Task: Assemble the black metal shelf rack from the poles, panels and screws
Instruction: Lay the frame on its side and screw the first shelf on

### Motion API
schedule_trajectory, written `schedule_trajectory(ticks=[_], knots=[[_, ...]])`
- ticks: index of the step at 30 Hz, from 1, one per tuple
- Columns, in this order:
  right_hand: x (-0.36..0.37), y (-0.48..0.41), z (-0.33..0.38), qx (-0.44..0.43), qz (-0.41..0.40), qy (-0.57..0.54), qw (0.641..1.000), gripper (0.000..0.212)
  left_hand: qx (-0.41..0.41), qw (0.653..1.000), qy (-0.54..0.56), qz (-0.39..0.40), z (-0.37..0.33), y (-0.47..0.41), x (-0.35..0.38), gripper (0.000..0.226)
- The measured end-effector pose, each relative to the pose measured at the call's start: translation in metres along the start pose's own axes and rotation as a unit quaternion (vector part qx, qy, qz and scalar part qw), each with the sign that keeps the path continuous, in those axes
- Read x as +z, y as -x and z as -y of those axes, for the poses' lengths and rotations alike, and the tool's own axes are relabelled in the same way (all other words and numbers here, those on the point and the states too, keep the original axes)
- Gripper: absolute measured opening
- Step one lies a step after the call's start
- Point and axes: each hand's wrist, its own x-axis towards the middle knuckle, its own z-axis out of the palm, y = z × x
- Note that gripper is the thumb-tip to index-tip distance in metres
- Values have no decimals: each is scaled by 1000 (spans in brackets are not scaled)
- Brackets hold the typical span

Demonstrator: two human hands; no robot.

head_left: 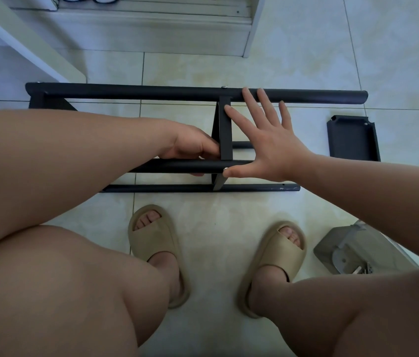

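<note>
Half-built rack (177,188): middle panel (225,130) sits between the poles (151,92), left hand (190,146) grips the near pole (175,166), right hand (274,150) flat, fingers (251,99) spread wide; loose panel (352,140) not yet fitted.

A home interior: pale floor tiles (301,37), white shelf unit (131,32), foam slippers (153,244)

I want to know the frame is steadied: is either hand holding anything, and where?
The left hand grips the near upper pole right beside the middle panel. The right hand holds nothing; it lies spread open against the panel.
</note>
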Motion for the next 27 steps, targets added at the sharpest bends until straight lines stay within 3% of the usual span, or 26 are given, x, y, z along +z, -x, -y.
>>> schedule_trajectory(ticks=[10,16,27], knots=[[-1,-1,0,2,1,5,1000,122,39,998,45,8,-1,0,-2,20],[-1,-1,0,1,4,2,1000,121,0,999,-16,-30,0,-1,0,13],[0,-2,-2,-2,-4,7,1000,120,9,998,56,15,-3,2,-1,17]])
